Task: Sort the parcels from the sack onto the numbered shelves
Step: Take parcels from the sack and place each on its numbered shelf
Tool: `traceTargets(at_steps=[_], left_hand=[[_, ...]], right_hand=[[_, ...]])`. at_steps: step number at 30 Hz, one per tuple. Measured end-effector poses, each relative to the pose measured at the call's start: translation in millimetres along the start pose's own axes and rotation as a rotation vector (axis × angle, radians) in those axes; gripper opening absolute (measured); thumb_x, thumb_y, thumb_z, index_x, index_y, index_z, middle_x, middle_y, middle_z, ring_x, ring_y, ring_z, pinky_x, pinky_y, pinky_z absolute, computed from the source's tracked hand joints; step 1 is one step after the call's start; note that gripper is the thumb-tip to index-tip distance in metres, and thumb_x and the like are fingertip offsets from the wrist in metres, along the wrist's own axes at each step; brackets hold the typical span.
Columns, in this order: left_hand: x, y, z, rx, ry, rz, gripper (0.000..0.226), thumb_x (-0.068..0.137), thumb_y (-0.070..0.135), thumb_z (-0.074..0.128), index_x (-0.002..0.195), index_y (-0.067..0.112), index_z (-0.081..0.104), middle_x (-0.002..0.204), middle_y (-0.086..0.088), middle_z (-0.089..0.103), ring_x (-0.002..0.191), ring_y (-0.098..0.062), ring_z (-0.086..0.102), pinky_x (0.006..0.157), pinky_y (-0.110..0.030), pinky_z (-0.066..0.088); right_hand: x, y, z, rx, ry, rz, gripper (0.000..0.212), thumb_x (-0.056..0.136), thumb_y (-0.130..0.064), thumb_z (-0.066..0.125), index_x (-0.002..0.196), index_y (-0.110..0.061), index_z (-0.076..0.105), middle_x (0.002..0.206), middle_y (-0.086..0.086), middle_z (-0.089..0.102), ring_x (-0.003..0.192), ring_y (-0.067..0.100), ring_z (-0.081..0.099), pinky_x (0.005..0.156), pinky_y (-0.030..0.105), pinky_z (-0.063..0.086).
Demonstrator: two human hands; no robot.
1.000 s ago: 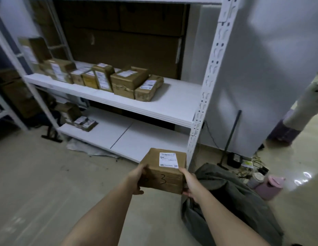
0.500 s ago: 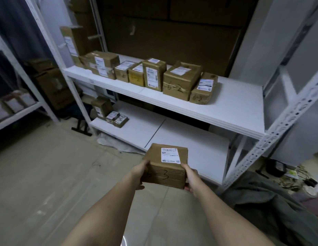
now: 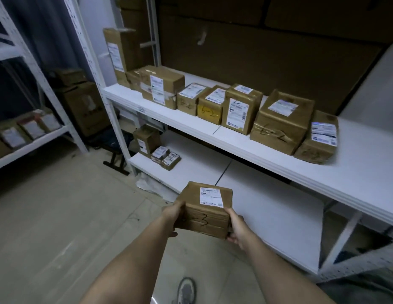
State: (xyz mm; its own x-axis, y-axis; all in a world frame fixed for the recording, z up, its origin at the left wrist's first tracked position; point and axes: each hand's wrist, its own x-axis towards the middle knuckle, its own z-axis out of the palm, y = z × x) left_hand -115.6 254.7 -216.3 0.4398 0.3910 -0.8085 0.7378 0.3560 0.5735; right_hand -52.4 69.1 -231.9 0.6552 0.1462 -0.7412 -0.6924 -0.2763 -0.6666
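While both hands grip parcel, lower shelf just beyond

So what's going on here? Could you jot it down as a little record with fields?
held: parcel, marked with a handwritten 3
left hand: grips the parcel's left side
right hand: grips its right side
upper shelf: row of boxes, several marked 6-2
lower shelf: three small parcels at its left end
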Motion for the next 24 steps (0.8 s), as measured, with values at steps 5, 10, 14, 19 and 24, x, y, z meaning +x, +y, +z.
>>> traceTargets(at_steps=[5, 10, 14, 19, 24], left_hand=[[50, 56, -38, 0.039, 0.044, -0.048, 0.073, 0.079, 0.061, 0.059, 0.136, 0.017, 0.043, 0.136, -0.011, 0.047, 0.121, -0.032, 0.047, 0.095, -0.051, 0.045], [76, 105, -69, 0.094, 0.065, -0.057, 0.073, 0.084, 0.058, 0.056, 0.140, 0.015, 0.037, 0.139, -0.013, 0.045, 0.123, -0.035, 0.044, 0.100, -0.051, 0.041], [112, 149, -92, 0.169, 0.043, -0.035, 0.067, 0.090, 0.055, 0.052, 0.141, 0.013, 0.039, 0.143, -0.011, 0.043, 0.128, -0.033, 0.042, 0.106, -0.049, 0.038], [166, 194, -129, 0.290, -0.010, -0.025, 0.066, 0.091, 0.056, 0.049, 0.141, 0.013, 0.039, 0.141, -0.013, 0.045, 0.126, -0.032, 0.045, 0.103, -0.048, 0.040], [232, 241, -176, 0.433, -0.082, -0.024, 0.065, 0.091, 0.055, 0.046, 0.141, 0.014, 0.040, 0.139, -0.012, 0.047, 0.123, -0.031, 0.048, 0.100, -0.045, 0.041]], right_hand=[[49, -46, 57, 0.027, -0.046, 0.054, 0.052, 0.091, -0.051, 0.054, 0.125, -0.011, 0.052, 0.104, 0.009, 0.067, 0.081, 0.017, 0.063, 0.054, 0.023, 0.043], [88, -77, 101, 0.031, -0.044, 0.073, 0.053, 0.092, -0.050, 0.053, 0.125, -0.009, 0.054, 0.103, 0.010, 0.066, 0.080, 0.019, 0.063, 0.054, 0.024, 0.044], [116, -106, 135, 0.050, -0.015, 0.091, 0.048, 0.093, -0.046, 0.053, 0.118, -0.006, 0.061, 0.095, 0.010, 0.069, 0.078, 0.021, 0.064, 0.056, 0.026, 0.047], [154, -130, 184, 0.117, 0.043, 0.084, 0.036, 0.095, -0.042, 0.051, 0.100, -0.009, 0.064, 0.083, 0.007, 0.067, 0.073, 0.019, 0.063, 0.052, 0.022, 0.044], [188, -150, 257, 0.244, 0.127, 0.116, 0.047, 0.091, -0.048, 0.057, 0.109, -0.006, 0.066, 0.096, 0.014, 0.070, 0.086, 0.029, 0.067, 0.080, 0.042, 0.056]])
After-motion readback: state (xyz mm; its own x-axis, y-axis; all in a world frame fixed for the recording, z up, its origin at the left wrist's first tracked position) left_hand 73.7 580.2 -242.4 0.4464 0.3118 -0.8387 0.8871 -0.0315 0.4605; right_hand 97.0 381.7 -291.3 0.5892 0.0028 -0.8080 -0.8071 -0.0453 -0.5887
